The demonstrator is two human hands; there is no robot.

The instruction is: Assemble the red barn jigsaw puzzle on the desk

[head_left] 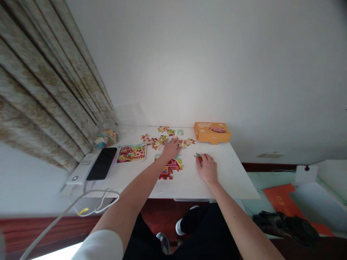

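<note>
My left hand (171,148) reaches over the loose puzzle pieces (156,143), fingers stretched out and lying on or just above them. Beneath my left wrist is a partly joined puzzle (173,165) with a red barn, some of it hidden by my forearm. To the right, my right hand (207,168) rests low over the white table, its fingers closed on a small puzzle piece (198,156) that pokes out at the fingertips. A picture card (131,152) of a farm scene lies left of the joined pieces.
An orange puzzle box (212,132) stands at the table's back right. On the left are a black phone (102,164), a white box (81,169) and a clear bag (106,138) with colourful pieces. A white cable (67,209) loops past the front left edge.
</note>
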